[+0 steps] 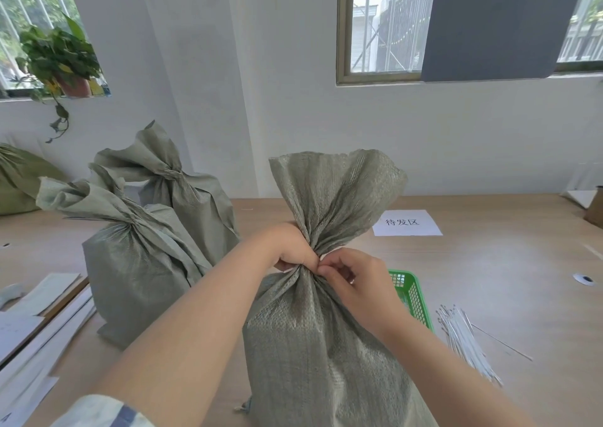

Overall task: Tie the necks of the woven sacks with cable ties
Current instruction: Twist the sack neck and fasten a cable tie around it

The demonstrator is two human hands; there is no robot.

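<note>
Table (489,280): a wooden top carrying everything; a paper label (407,222) lies well behind the work.
Near sack (313,345): stands upright at the table's front edge, directly below the camera, its neck (310,263) gathered into a tight waist with the mouth fanning out above.
Tied sacks (140,263): two stand to the left, necks already cinched; judged done.
Step in hand: closing the near sack's neck; whether a tie is already round it cannot be told, as the fingers cover the spot.
Left hand (287,250): forearm reaches in from lower left, fist clenched round the neck from the left, thumb forward.
Right hand (352,276): wrist bent, fingers curled and pinched together at the front of the neck, touching the left thumb; anything held between them is hidden.
Green basket (412,296): just behind the right wrist.
Cable ties (463,335): a loose white bundle to the right, near the basket.
Next move, judged: keep the gather squeezed while a tie's tail is fed and pulled snug.
</note>
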